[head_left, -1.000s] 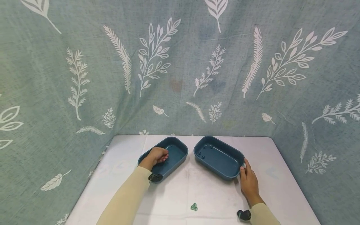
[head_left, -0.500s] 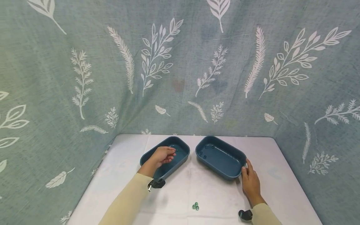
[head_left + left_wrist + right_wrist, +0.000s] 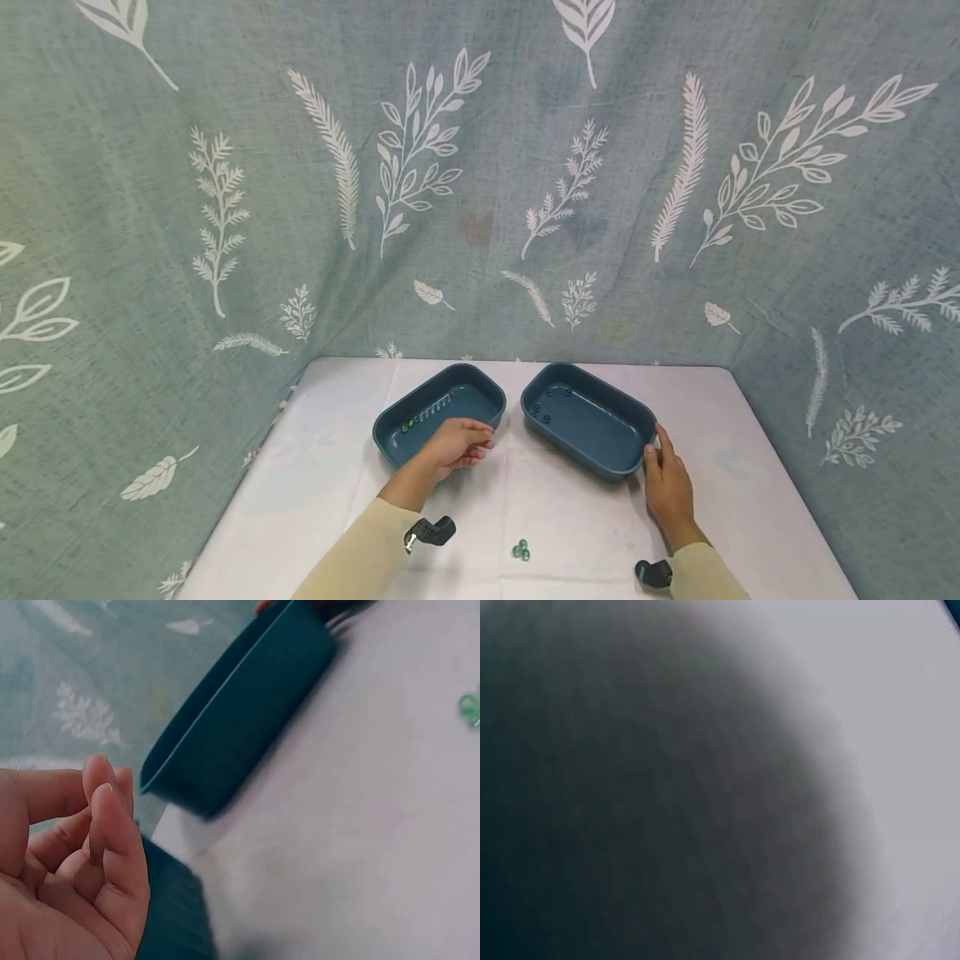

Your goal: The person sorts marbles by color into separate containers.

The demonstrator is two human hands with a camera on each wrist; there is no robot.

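Observation:
My left hand [image 3: 459, 443] hovers over the near rim of the left blue tray [image 3: 487, 387]. Its fingers are loosely bent, the thumb by the fingertips, and nothing shows between them in the left wrist view. Green marbles [image 3: 409, 423] lie along the far side inside that tray, beside a streak of pale marks. My right hand [image 3: 667, 487] touches the near right end of the right blue tray [image 3: 592, 462] with fairly straight fingers. Several small dark round pieces [image 3: 536, 410] lie in the right tray's left part. The right wrist view is mostly a dark blur.
Three green marbles [image 3: 521, 550] sit together on the white tablecloth [image 3: 570, 533], in front of the trays. Behind the table hangs a grey-green cloth [image 3: 480, 250] with white leaf prints, which also runs along both sides.
My left hand has come up out of the left tray and moved right and toward me, uncovering the green marbles there. My right hand stays at the right tray.

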